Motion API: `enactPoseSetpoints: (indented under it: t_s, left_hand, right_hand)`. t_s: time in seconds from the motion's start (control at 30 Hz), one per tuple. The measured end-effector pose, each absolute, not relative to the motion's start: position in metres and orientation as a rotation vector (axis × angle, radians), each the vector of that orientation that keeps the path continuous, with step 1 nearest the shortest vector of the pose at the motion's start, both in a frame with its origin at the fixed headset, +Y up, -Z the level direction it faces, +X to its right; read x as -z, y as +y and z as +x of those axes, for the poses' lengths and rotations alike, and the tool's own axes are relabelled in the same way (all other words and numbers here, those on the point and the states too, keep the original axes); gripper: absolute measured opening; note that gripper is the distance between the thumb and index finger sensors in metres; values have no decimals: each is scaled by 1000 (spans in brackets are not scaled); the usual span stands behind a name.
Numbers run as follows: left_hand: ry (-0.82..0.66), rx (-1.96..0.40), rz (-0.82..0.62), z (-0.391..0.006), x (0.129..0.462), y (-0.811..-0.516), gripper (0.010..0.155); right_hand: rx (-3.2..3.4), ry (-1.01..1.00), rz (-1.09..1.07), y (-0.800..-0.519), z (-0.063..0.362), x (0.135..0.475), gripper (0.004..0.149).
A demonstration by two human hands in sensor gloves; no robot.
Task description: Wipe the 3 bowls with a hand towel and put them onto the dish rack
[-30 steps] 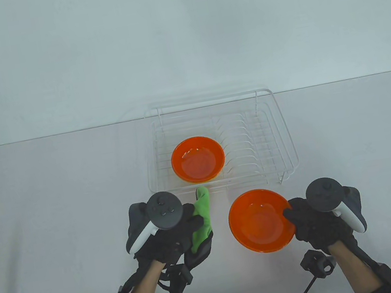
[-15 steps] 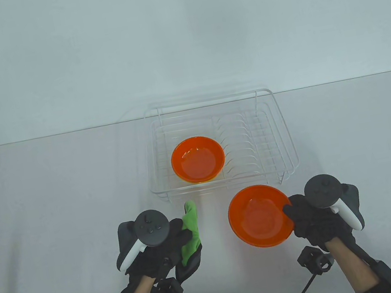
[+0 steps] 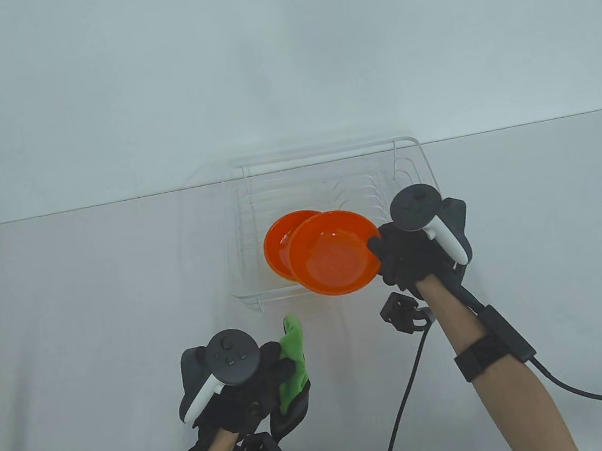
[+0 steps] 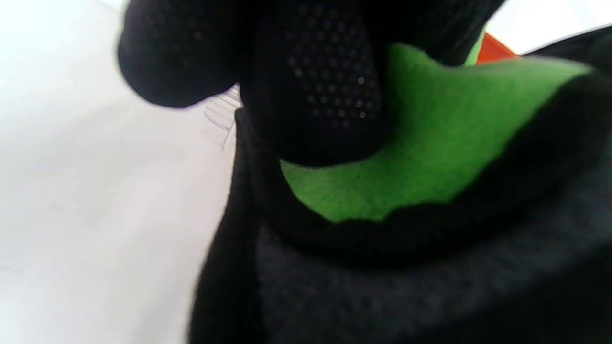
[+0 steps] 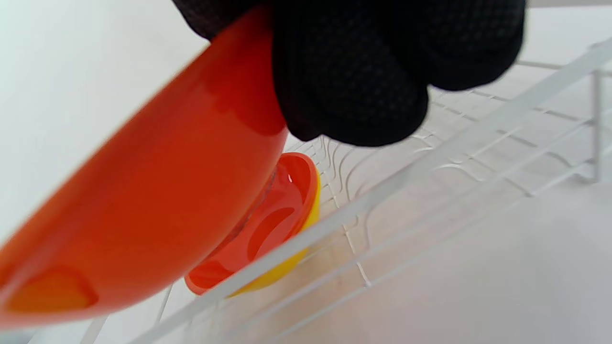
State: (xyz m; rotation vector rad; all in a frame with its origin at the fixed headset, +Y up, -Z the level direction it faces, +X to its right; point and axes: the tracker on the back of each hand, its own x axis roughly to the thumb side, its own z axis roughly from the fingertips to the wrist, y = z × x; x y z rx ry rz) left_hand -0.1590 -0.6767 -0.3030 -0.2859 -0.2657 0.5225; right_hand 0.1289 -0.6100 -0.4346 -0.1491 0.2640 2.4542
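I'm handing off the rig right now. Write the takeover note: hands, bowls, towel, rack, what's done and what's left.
Right hand: grips the rim of an orange bowl, held above the dish rack, not yet set down.
Left hand: holds the green hand towel low over the table, in front of the rack.
In the rack: an orange bowl; the right wrist view shows a yellow bowl nested under it.
Done: two bowls racked.
Left: lower the held bowl into the rack and release it. Whether it is wiped cannot be told.
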Motion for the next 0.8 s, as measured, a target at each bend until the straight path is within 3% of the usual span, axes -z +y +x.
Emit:
enactPoseSetpoints:
  t_s: [0.33, 0.8]
  left_hand:
    - [-257, -531, -257, -161, 303, -676, 49]
    - [-246, -502, -266, -160, 304, -678, 49]
  right_hand:
    - [-2492, 340, -265, -638, 93, 496, 52]
    - [-2538, 408, -278, -659, 75, 516, 52]
